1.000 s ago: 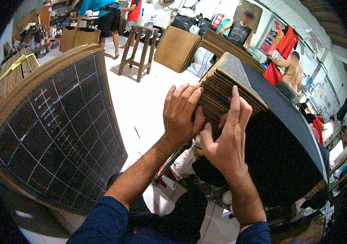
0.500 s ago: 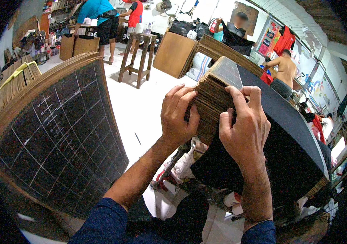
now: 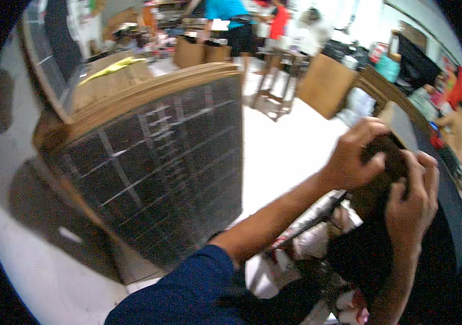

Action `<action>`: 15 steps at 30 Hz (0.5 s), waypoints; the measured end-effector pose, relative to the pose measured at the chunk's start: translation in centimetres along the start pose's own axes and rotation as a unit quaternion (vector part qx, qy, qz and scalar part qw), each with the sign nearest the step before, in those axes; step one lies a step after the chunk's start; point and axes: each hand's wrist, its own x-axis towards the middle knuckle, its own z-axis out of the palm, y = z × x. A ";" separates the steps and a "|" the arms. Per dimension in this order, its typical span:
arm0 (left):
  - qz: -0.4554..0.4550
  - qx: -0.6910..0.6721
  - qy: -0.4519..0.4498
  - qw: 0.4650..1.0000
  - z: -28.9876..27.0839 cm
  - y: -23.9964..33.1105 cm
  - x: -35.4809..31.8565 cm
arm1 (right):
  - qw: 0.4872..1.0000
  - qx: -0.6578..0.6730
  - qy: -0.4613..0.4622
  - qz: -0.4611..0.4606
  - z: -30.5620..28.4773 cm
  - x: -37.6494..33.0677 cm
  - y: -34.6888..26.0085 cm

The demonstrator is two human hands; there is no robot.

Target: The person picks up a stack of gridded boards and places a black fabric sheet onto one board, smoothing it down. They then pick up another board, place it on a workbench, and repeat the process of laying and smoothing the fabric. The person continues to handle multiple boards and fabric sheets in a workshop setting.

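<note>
At the right, a stack of thin brown boards (image 3: 385,154) has its edges turned toward me, dark and blurred by motion. My left hand (image 3: 358,154) is closed around the stack's left side, thumb bent against the edges. Opposite it, my right hand (image 3: 412,197) has its curled fingers and thumb on the right side of the same stack. A clear or grey sheet (image 3: 402,125) covers part of the top. Black cloth (image 3: 442,214) spreads over the surface to the right.
On my left leans a large stack of black-faced boards (image 3: 155,173) marked with a white grid. More boards with a yellow strip (image 3: 113,70) stand behind it. Farther off are a wooden stool (image 3: 280,81), a brown panel (image 3: 326,86) and several people at work. Metal bars (image 3: 312,216) and cloths lie below my hands.
The view has swung left, so the gridded boards and my hands appear farther right. Both hands stay at the board stack, their grip little changed. The picture is more blurred.
</note>
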 end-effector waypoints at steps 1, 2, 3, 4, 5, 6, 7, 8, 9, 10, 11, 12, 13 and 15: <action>-0.005 0.018 -0.012 1.000 0.1 0.0 0.1 | 1.000 0.016 -0.010 0.017 0.2 -0.1 0.0; 0.003 0.016 -0.011 1.000 0.2 0.1 0.1 | 1.000 0.002 -0.009 0.014 0.2 -0.2 0.0; 0.000 0.023 -0.008 1.000 0.1 0.1 0.2 | 1.000 -0.003 0.005 -0.019 0.5 -0.1 0.0; -0.002 0.011 0.006 1.000 0.5 0.3 0.3 | 0.999 -0.045 -0.011 -0.006 0.4 -0.1 0.1; 0.010 0.005 0.005 1.000 0.6 0.1 0.6 | 0.999 -0.012 0.011 -0.038 0.5 -0.1 0.2; -0.007 -0.015 -0.002 1.000 1.1 -0.1 1.0 | 0.999 -0.013 -0.014 -0.027 0.5 0.0 0.4; 0.053 0.012 0.012 0.998 1.0 -0.6 1.2 | 0.999 -0.001 -0.004 -0.044 0.6 0.0 0.5; 0.089 0.025 0.042 0.995 1.2 -0.8 1.4 | 0.999 -0.026 -0.023 -0.017 0.5 -0.1 0.7; 0.013 0.032 -0.001 0.999 0.9 -1.1 1.1 | 0.998 -0.025 -0.018 -0.058 0.4 -0.1 1.1; -0.055 0.039 -0.027 0.997 0.4 -1.0 1.0 | 0.997 -0.039 -0.017 -0.059 0.2 -0.3 1.1; 0.003 0.053 -0.051 0.997 0.4 -1.2 1.1 | 0.996 -0.050 -0.013 -0.068 -0.1 -1.0 1.2; 0.068 0.060 -0.055 0.994 0.3 -1.0 1.5 | 0.997 -0.058 -0.006 -0.060 -0.3 -1.7 0.8; -0.005 -0.029 -0.051 0.998 1.0 -0.7 1.0 | 0.997 -0.027 0.012 -0.065 -0.5 -2.1 1.1; -0.074 -0.099 -0.039 0.992 1.7 -0.2 0.7 | 0.993 0.069 0.049 -0.085 -0.8 -3.0 1.9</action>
